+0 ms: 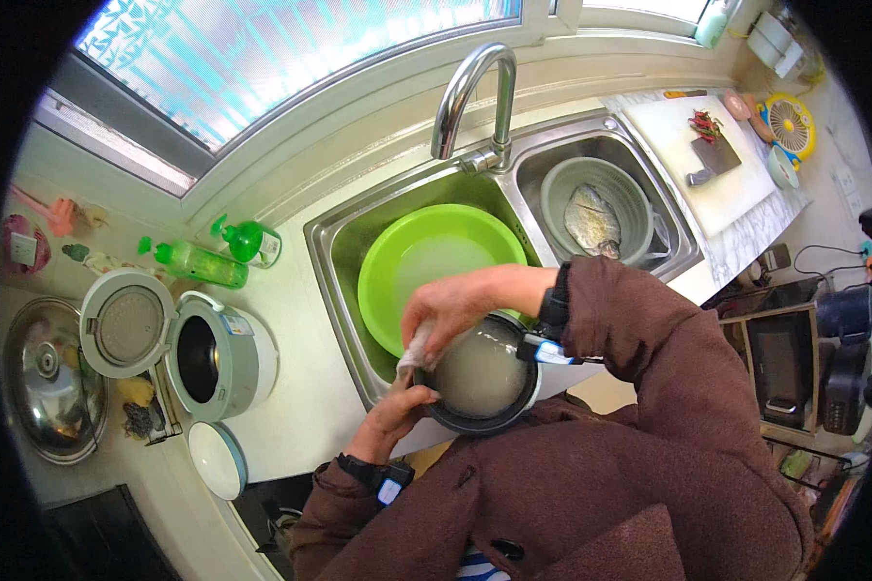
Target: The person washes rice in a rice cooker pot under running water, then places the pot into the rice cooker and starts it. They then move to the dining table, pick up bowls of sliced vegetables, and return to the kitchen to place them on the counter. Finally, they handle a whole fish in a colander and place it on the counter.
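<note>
A dark rice cooker inner pot (pixel 467 423) is held in front of my body, just past the near edge of the sink. Cloudy whitish water (pixel 482 373) fills part of it; whether grains lie beneath, I cannot tell. My left hand (pixel 393 418) grips the pot's left side, thumb over the rim. Reaching across from the right, my right hand (pixel 460 302) presses a pale cloth (pixel 416 351) against the pot's left wall near the rim, its fingers closed on it. A green basin (pixel 370 295) with cloudy water sits in the left sink bowl, right behind the pot.
A rice cooker (pixel 250 360) with raised lid (pixel 131 326) stands left, near green bottles (pixel 203 264) and a bowl (pixel 217 461). The tap (pixel 503 97) arches over the sink. Right are a fish (pixel 591 221) in a grey basin (pixel 554 198) and a cleaver (pixel 717 157) on a cutting board (pixel 731 205).
</note>
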`<control>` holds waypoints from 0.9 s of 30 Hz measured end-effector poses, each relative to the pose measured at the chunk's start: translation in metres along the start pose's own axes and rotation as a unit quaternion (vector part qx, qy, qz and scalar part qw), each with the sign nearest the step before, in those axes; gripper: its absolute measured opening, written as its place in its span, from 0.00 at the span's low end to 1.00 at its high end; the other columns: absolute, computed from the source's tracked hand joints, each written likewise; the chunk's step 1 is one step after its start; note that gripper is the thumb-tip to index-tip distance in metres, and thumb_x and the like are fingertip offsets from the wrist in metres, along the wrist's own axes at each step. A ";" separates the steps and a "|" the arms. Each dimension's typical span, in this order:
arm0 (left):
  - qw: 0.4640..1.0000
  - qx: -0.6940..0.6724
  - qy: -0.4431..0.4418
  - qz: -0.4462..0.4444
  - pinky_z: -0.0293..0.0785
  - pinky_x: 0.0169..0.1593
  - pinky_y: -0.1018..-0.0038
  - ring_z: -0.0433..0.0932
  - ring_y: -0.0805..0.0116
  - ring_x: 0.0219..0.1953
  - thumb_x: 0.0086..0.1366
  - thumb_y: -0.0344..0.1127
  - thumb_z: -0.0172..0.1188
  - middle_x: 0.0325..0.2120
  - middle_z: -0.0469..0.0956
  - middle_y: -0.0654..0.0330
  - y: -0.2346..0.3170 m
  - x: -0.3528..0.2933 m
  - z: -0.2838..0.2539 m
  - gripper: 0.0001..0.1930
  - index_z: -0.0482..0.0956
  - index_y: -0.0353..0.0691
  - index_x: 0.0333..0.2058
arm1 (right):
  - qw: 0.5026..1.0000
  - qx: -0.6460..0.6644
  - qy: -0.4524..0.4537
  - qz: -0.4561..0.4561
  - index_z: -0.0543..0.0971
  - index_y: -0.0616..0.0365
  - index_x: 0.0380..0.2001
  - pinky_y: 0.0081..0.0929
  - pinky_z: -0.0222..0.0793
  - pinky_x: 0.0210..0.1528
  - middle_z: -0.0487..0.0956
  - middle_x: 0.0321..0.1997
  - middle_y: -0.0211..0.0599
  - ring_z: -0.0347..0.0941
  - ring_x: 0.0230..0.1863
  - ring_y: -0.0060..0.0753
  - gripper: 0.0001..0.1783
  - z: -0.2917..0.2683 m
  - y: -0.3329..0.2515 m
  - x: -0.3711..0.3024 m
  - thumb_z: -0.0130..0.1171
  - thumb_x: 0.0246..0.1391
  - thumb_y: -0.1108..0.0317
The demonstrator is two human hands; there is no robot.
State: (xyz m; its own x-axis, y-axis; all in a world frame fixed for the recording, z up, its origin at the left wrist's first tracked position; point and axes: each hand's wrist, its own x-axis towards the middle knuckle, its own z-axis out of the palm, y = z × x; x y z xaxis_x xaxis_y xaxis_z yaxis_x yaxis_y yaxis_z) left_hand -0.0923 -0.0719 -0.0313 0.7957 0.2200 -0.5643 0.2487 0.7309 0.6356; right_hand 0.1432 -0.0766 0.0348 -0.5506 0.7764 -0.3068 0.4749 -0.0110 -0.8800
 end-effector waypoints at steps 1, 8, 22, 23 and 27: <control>1.000 -0.006 -0.012 -0.003 0.76 0.42 0.72 0.73 0.68 0.44 0.51 0.30 0.55 0.49 0.68 0.59 -0.001 0.000 -0.001 0.41 0.48 0.43 0.64 | 1.000 0.016 0.009 -0.026 0.79 0.53 0.42 0.29 0.69 0.44 0.81 0.39 0.35 0.75 0.41 0.30 0.22 0.001 0.008 -0.006 0.65 0.40 0.59; 0.999 -0.039 0.029 -0.001 0.78 0.44 0.62 0.71 0.62 0.50 0.51 0.31 0.53 0.51 0.66 0.56 0.009 0.004 0.004 0.37 0.51 0.44 0.61 | 0.931 0.133 0.338 0.045 0.75 0.57 0.43 0.26 0.68 0.46 0.77 0.40 0.38 0.73 0.41 0.30 0.22 0.028 0.058 -0.066 0.62 0.41 0.66; 0.948 -0.120 0.188 0.225 0.72 0.44 0.55 0.64 0.60 0.51 0.52 0.35 0.55 0.53 0.60 0.61 0.012 0.075 0.052 0.37 0.49 0.59 0.60 | 0.613 0.465 0.628 0.120 0.64 0.65 0.47 0.25 0.69 0.43 0.73 0.43 0.42 0.71 0.40 0.30 0.32 0.107 0.044 -0.015 0.66 0.46 0.58; 0.941 -0.121 0.193 0.250 0.71 0.44 0.54 0.64 0.61 0.50 0.52 0.35 0.55 0.53 0.60 0.61 0.013 0.079 0.051 0.37 0.49 0.59 0.60 | 0.625 0.470 0.612 0.116 0.63 0.66 0.49 0.26 0.69 0.44 0.73 0.44 0.43 0.71 0.40 0.31 0.34 0.110 0.041 -0.014 0.67 0.46 0.58; 0.941 -0.146 0.179 0.246 0.69 0.46 0.52 0.64 0.61 0.51 0.52 0.37 0.55 0.52 0.61 0.62 0.021 0.088 0.038 0.31 0.56 0.56 0.56 | 0.804 0.397 0.428 0.117 0.69 0.65 0.45 0.24 0.69 0.45 0.76 0.39 0.40 0.72 0.41 0.28 0.29 0.117 0.042 -0.035 0.66 0.45 0.59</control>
State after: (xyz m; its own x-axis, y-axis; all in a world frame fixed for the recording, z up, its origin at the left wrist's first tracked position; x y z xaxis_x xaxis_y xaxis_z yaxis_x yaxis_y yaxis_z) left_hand 0.0038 -0.0619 -0.0472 0.5251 0.7439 -0.4134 -0.3056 0.6182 0.7242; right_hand 0.1018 -0.1780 -0.0344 0.3254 0.8397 -0.4348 -0.2774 -0.3548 -0.8928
